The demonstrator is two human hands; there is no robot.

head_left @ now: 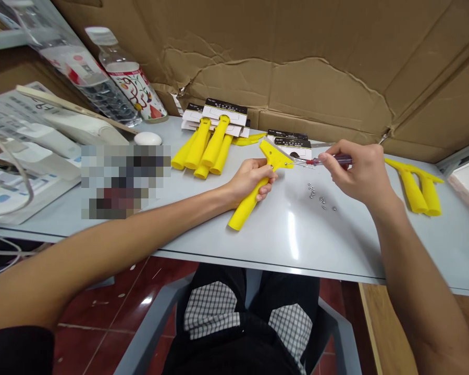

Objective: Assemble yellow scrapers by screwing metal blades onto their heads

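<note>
My left hand (250, 182) grips a yellow plastic scraper (245, 208) by its handle, with the wide head pointing up and right. My right hand (355, 172) pinches a small screwdriver (328, 161) with a dark red handle. Its thin metal shaft reaches the scraper's head, where a metal blade edge shows. Several small metal screws (318, 197) lie on the white tabletop (297, 232) just below the screwdriver. More yellow scraper bodies (203, 146) lie in a group at the back, and another (416, 187) lies to the right.
Black-and-white packaging cards (224, 112) are stacked at the back, before a creased cardboard sheet (281, 62). Plastic bottles (128, 78), a white mouse (147, 138) and a telephone (35, 130) stand at the left. A pixelated patch hides part of the table.
</note>
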